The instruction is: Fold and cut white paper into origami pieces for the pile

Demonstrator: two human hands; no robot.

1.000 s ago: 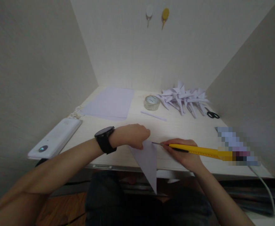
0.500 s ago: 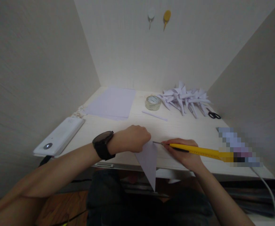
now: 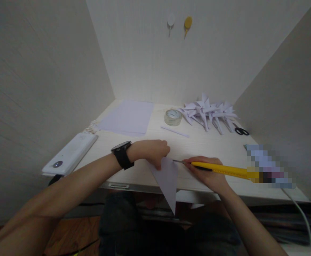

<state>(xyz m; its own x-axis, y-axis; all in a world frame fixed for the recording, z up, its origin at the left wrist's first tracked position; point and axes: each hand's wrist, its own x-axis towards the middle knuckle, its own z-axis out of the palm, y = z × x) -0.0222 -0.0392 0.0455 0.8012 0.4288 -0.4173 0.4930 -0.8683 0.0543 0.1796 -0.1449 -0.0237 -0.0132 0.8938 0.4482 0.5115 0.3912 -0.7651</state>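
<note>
Head view OP: so the left hand (image 3: 151,152), the one with the black watch (image 3: 122,155), is closed down on the top corner of a folded paper triangle (image 3: 167,179), pinning it at the front edge of the desk (image 3: 211,145). The long point of the triangle hangs off the edge toward the lap. The right hand (image 3: 208,174) is wrapped around a yellow utility knife (image 3: 224,170), and the blade tip sits right at the paper's upper right edge. The hands are close but not touching.

Reply: looks to me like the start of a cut, with the blade just meeting the paper. Can't tell if it has bitten in yet, it's too small to see.

Head view OP: same. What would you watch for?

Reply: I'd say the pinning fingers are very near the blade, so the stroke wants to run away from them, with light, even pressure. Most of the paper has nothing under it, so it could flex or tear.

Head view OP: further back there's a tape roll (image 3: 172,117), a pile of folded paper pieces (image 3: 208,113), scissors (image 3: 241,131) and flat sheets (image 3: 128,117), all well apart from the hands.
</note>
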